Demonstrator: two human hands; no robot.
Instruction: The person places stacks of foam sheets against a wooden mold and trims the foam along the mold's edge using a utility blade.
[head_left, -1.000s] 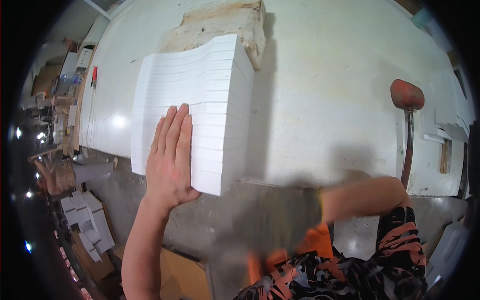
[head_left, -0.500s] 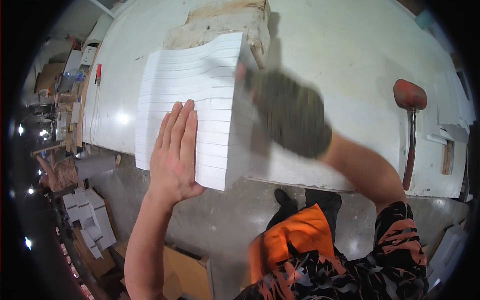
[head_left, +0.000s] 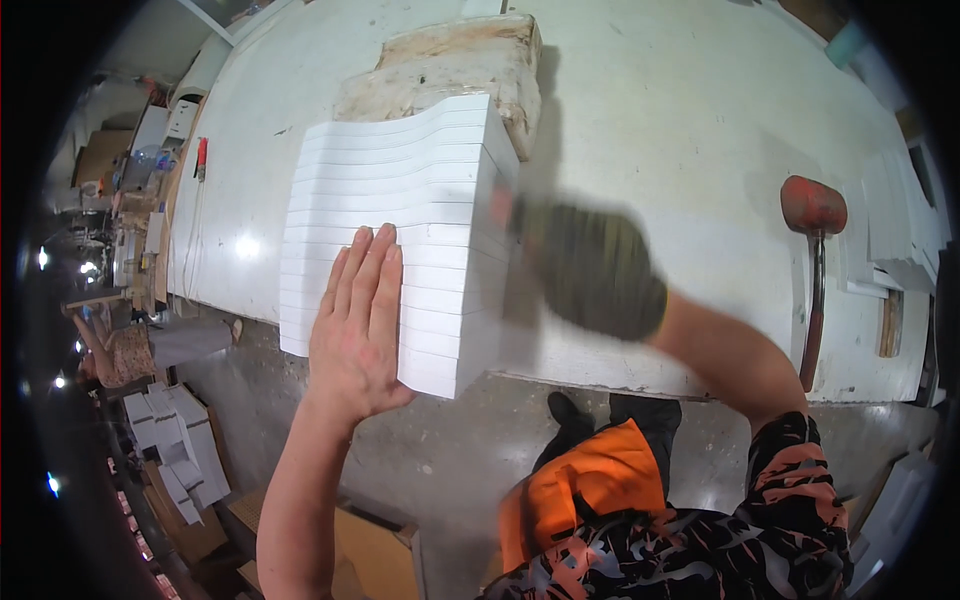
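In the head view, your left hand (head_left: 357, 345), flat and unclenched, touches the white stack (head_left: 435, 265) running lengthwise away from you at the desk's near edge (head_left: 620, 383), while your right hand (head_left: 598, 272), grip too blurred to tell, is just right of it.

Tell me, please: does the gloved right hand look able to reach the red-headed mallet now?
Probably yes. The gloved right hand is beside the white stack, the mallet lies to its right on the same table, and nothing visible stands between them. Blur hides whether it holds something.
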